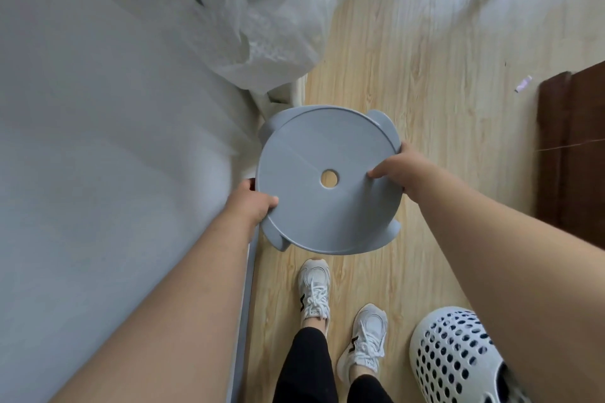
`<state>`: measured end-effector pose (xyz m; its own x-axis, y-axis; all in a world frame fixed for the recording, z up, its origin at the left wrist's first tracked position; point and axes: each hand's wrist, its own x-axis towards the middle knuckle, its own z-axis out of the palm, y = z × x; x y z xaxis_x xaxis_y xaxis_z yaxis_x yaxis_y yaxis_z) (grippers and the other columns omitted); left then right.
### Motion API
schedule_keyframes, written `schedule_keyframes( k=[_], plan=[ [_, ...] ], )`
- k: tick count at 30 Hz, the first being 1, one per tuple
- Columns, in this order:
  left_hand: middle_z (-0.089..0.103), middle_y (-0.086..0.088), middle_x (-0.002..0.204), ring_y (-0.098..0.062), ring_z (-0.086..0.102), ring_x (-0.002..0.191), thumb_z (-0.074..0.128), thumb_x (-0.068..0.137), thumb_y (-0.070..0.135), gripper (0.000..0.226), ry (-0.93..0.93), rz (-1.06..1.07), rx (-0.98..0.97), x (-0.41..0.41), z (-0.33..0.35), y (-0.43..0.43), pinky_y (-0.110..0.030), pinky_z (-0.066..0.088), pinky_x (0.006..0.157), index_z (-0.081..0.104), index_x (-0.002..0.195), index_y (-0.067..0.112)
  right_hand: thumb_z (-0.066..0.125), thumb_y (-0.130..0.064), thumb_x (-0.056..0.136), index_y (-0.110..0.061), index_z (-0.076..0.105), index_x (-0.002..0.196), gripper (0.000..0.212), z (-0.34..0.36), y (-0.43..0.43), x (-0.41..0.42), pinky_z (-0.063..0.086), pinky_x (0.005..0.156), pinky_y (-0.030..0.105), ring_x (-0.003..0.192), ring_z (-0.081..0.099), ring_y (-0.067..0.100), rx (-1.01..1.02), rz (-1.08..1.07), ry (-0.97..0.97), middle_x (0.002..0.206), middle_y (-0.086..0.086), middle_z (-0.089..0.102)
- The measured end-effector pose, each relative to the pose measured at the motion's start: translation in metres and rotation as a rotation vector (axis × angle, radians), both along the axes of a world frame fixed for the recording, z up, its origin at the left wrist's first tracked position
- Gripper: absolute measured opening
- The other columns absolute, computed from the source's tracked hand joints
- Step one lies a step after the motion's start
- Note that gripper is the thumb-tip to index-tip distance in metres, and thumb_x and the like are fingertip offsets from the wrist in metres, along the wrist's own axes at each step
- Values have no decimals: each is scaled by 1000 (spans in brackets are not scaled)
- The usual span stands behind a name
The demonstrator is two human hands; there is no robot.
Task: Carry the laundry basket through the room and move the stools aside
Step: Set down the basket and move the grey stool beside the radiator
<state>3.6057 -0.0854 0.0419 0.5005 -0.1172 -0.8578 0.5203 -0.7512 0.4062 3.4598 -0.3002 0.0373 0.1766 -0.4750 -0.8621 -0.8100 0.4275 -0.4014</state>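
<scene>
A round grey plastic stool point(314, 206) with a small hole in the middle of its seat is right in front of me, seen from above. My left hand point(250, 203) grips the seat's left rim, thumb on top. My right hand point(397, 170) grips the right rim, fingers over the edge. I cannot tell whether the stool's legs touch the floor. The white perforated laundry basket point(458, 357) stands on the wooden floor at the lower right, partly hidden by my right arm.
A white bed point(98, 141) fills the left side, touching the stool's left. A crumpled clear plastic bag point(275, 20) lies at the bed's far end. A dark brown furniture piece point(576, 154) stands at the right. My feet in white sneakers point(314, 291) stand behind the stool.
</scene>
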Motion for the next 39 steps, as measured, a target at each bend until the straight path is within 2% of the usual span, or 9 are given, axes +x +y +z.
schedule_keyframes(
  k=[2, 6, 11, 15, 19, 23, 29, 35, 39],
  plan=[
    [62, -16, 127, -32, 60, 115, 62, 81, -6, 51, -24, 11, 27, -4, 0, -5, -38, 47, 101, 53, 130, 4, 75, -5, 75, -11, 40, 135, 70, 1, 1, 3, 46, 92, 46, 105, 51, 32, -35, 25, 47, 121, 13, 52],
    [64, -16, 122, -31, 61, 109, 57, 82, -6, 44, -119, 21, 65, -15, 3, -9, -29, 45, 83, 58, 124, 6, 76, -9, 74, -15, 38, 130, 68, 3, 9, 2, 46, 86, 47, 99, 50, 31, -79, 6, 66, 112, 9, 49],
    [66, -11, 120, -31, 63, 107, 59, 79, 5, 43, -197, 10, 127, -28, 8, -9, -33, 51, 91, 58, 121, 10, 74, -13, 74, -20, 37, 131, 69, 8, 17, -10, 48, 85, 47, 99, 52, 31, -109, -41, 22, 109, 3, 50],
    [65, -7, 122, -29, 63, 106, 59, 78, 9, 42, -275, -15, 143, -40, 15, -11, -28, 46, 79, 57, 120, 14, 74, -11, 76, -18, 30, 143, 81, 16, 18, -21, 43, 82, 43, 99, 48, 29, -99, -55, -24, 116, 7, 48],
    [57, -8, 132, -32, 57, 117, 59, 78, 10, 53, -329, -64, 146, -59, 24, -18, -38, 49, 96, 48, 129, 14, 74, -9, 77, -21, 16, 153, 96, 27, 19, -45, 39, 99, 47, 131, 43, 33, -82, -52, -54, 149, 9, 39],
    [42, -9, 144, -33, 48, 127, 60, 79, 13, 60, -369, -173, 173, -83, 34, -27, -41, 47, 101, 43, 137, 14, 74, -9, 78, -20, 16, 154, 96, 37, 21, -79, 38, 103, 44, 135, 42, 32, -84, -45, -67, 153, 11, 33],
    [42, -7, 140, -28, 49, 123, 59, 80, 17, 61, -374, -337, 158, -129, 53, -48, -27, 36, 86, 41, 138, 15, 76, -12, 78, -22, 21, 152, 93, 52, 22, -139, 40, 98, 40, 131, 45, 32, -93, -83, -45, 148, 14, 41],
    [41, -9, 144, -30, 45, 126, 57, 83, 22, 60, -312, -485, 45, -193, 76, -74, -32, 40, 98, 41, 140, 17, 76, -16, 78, -24, 26, 151, 89, 70, 21, -206, 37, 104, 42, 133, 43, 32, -87, -158, -26, 146, 12, 44],
    [22, -1, 159, -26, 35, 139, 56, 88, 28, 74, -204, -547, 1, -242, 90, -90, -32, 35, 100, 21, 153, 21, 76, -17, 79, -22, 27, 151, 88, 81, 20, -257, 38, 103, 38, 132, 45, 31, -88, -229, -9, 135, 11, 50]
  ],
)
